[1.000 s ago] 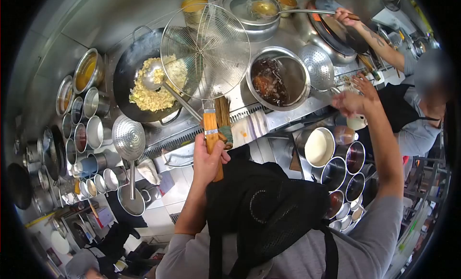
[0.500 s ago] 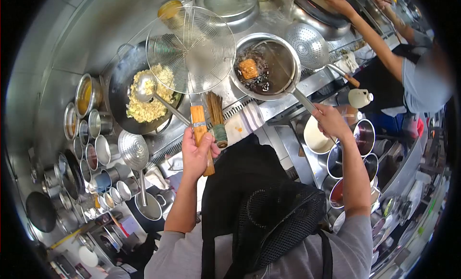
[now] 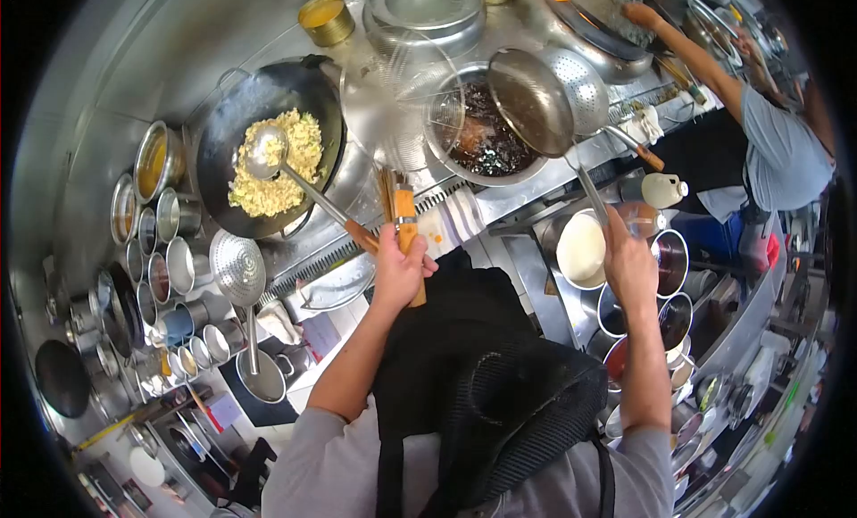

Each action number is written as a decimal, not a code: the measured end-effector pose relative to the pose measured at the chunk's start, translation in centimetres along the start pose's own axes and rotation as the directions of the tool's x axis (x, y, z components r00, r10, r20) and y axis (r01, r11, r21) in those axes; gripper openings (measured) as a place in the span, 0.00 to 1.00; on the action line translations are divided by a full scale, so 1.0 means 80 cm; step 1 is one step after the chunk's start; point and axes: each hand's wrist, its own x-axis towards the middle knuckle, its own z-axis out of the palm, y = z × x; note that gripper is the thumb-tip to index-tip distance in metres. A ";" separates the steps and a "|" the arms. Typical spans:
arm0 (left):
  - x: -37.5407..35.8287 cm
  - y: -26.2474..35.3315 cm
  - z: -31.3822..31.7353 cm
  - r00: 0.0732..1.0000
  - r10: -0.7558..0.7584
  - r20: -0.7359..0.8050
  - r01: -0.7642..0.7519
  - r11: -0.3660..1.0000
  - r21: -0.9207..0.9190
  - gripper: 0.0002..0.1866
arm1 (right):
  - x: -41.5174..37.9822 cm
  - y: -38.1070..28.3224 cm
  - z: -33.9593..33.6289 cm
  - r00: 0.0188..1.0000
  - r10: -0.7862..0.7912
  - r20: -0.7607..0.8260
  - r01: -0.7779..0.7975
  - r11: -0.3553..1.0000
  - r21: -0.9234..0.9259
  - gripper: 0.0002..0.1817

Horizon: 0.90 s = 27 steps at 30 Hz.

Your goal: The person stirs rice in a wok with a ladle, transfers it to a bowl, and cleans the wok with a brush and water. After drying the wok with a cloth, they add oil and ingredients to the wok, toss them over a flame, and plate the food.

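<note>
My left hand [image 3: 400,270] is closed around the wooden handle of a wire spider strainer [image 3: 370,112]. Its round mesh, smeared by motion, overlaps the left side of a pot [image 3: 509,176]. My right hand [image 3: 630,266] grips the long metal handle of a fine-mesh strainer [image 3: 528,103], which is raised and tilted over the pot's right side. Dark bubbling liquid fills the pot, and a brown fried piece [image 3: 473,134] shows in it behind the wires. Beside my left hand a bristle brush [image 3: 385,188] is partly hidden by the spider's handle.
On the left, a wok [image 3: 214,134] holds scrambled-egg-like food [image 3: 303,143] with a ladle [image 3: 266,152] resting in it. A perforated skimmer [image 3: 237,268] lies nearer me; another skimmer [image 3: 580,90] is right of the pot. A co-worker's arm [image 3: 705,58] reaches in at upper right.
My right hand has lifted the fine-mesh strainer out of the pot and tilted it. My left hand has moved right, bringing the spider strainer partly over the pot.
</note>
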 end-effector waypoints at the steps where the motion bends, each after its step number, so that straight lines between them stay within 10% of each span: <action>1: 0.002 -0.005 0.005 1.000 0.000 -0.018 0.000 1.000 -0.007 0.12 | -0.012 0.001 0.003 1.000 -0.019 0.002 0.019 1.000 -0.002 0.21; 5: 0.013 -0.039 0.029 0.992 0.035 0.123 -0.023 0.995 -0.097 0.14 | -0.046 -0.008 0.007 0.970 0.242 0.035 -0.244 0.941 0.233 0.21; 7: 0.017 -0.043 0.043 0.977 -0.017 0.214 0.042 0.993 -0.112 0.17 | -0.056 0.007 0.050 0.982 0.150 -0.114 -0.087 0.897 0.432 0.21; 12: 0.045 -0.092 0.099 0.931 0.007 0.364 0.127 0.931 -0.343 0.16 | -0.047 -0.038 0.110 0.943 0.094 0.320 -0.334 0.281 0.900 0.24; 15: 0.052 -0.104 0.134 0.919 -0.098 0.383 0.259 0.882 -0.394 0.16 | -0.030 -0.049 0.165 0.931 0.016 0.365 -0.362 0.169 0.917 0.15; 18: 0.051 -0.119 0.121 0.887 -0.021 0.460 -0.146 0.935 0.324 0.20 | -0.021 -0.065 0.177 0.917 -0.014 0.398 -0.391 0.163 0.906 0.13; 21: -0.009 -0.058 0.030 0.731 0.115 0.673 -0.514 0.742 0.431 0.27 | -0.003 -0.043 0.203 0.912 -0.102 0.397 -0.372 0.202 0.906 0.12; 24: -0.069 -0.007 -0.089 0.884 0.048 0.466 -0.172 0.959 0.227 0.20 | 0.013 -0.041 0.203 0.984 -0.167 0.064 0.097 0.803 0.588 0.19; 25: -0.089 -0.009 -0.131 0.955 0.164 0.248 -0.240 0.917 0.319 0.16 | 0.017 -0.062 0.173 0.941 -0.297 -0.160 0.334 0.886 0.320 0.22; 27: -0.129 -0.024 -0.214 0.915 0.150 -0.376 -0.020 0.944 0.328 0.08 | 0.024 -0.139 0.111 0.929 -0.286 -0.237 0.359 0.853 0.378 0.25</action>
